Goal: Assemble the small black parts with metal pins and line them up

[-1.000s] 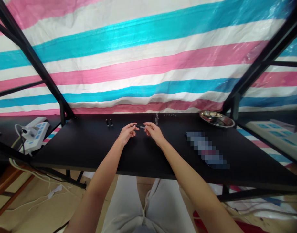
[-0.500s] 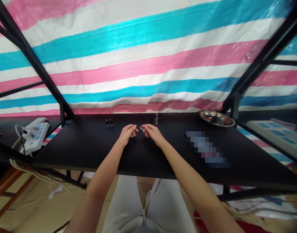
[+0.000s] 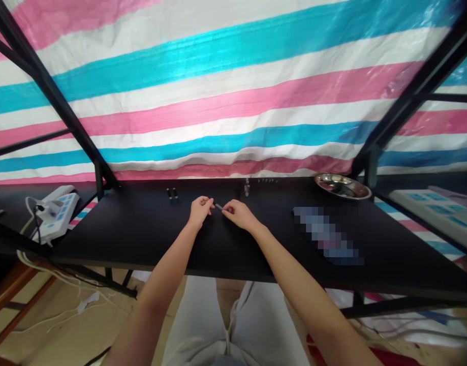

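Note:
Between my two hands, just above the black table, is a small slim tube (image 3: pixel 218 207), dark toward the left and greyish, see-through-looking toward the right. My left hand (image 3: pixel 200 211) pinches its dark end between thumb and fingers. At the other end, the fingertips of my right hand (image 3: pixel 241 214) are closed on the greyish part. Whether the tube is one piece or two joined parts is too small to tell. Two short black tubes (image 3: pixel 173 193) with pale ends lie side by side beyond my left hand. Beyond my right hand is a little cluster of clear pieces (image 3: pixel 247 189).
Several tiny clear bits (image 3: pixel 267 181) lie in a row near the back edge of the black table (image 3: pixel 142 239). A round metal tray (image 3: pixel 342 186) sits at back right, with a blurred-out bluish item (image 3: pixel 327 236) nearer me. Power strips (image 3: pixel 58 216) stand at far left.
My right hand has shifted slightly right and down, its fingers now more curled on the tube's end. More of the greyish part shows between my hands. My left hand stays nearly in place.

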Available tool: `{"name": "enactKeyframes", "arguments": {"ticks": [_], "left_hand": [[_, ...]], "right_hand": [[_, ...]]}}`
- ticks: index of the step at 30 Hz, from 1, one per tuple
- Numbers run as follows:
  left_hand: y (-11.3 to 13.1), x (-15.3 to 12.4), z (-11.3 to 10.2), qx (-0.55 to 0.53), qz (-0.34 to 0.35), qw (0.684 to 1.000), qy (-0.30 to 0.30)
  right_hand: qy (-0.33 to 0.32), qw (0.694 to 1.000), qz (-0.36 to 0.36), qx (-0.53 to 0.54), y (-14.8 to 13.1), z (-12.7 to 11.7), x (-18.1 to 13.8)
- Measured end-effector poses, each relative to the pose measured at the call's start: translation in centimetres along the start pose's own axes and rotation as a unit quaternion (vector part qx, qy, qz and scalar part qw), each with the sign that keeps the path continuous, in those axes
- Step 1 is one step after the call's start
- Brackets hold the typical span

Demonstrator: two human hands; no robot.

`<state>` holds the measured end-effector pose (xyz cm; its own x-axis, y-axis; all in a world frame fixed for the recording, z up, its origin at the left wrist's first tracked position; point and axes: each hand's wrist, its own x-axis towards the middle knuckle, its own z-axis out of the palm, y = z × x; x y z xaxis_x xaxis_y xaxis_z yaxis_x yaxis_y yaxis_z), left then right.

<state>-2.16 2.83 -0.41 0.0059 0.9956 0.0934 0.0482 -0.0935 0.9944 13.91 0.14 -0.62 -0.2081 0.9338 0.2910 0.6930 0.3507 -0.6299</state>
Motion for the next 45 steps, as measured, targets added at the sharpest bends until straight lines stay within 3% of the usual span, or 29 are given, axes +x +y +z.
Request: {"name": "enactKeyframes", "arguments": {"ticks": [4,12,21,27,33,39,45], "left_hand": [[-0.2,0.2,-0.4,0.036,0.036,0.997,0.059],[-0.7,0.2,-0.6,0.149,0.08,0.983,0.07],[0.4,-0.8,0.0,0.204,0.103,0.972,0.061],[0.9,-0.6,1.2,0.195,0.109,0.974,0.03],[0.2,0.9,4.4,0.263,0.186,0.946,-0.039],[-0.4,2.6,7.4,0.33,0.151,0.932,-0.016],[-0.4,3.3,9.2,0.395,0.129,0.91,0.001]], "right_hand": [[0.017,0.994,0.064,-0.088,0.1,-1.2,-0.2],[0.137,0.962,0.219,-0.092,2.1,-2.8,0.1],[0.178,0.951,0.22,-0.124,5.2,-2.0,1.4],[0.165,0.95,0.234,-0.124,5.6,-1.9,1.7],[0.135,0.947,0.25,-0.151,4.6,-2.4,1.2],[0.101,0.942,0.249,-0.199,2.9,-3.0,-0.1],[0.061,0.944,0.252,-0.206,2.5,-3.3,-0.2]]}}
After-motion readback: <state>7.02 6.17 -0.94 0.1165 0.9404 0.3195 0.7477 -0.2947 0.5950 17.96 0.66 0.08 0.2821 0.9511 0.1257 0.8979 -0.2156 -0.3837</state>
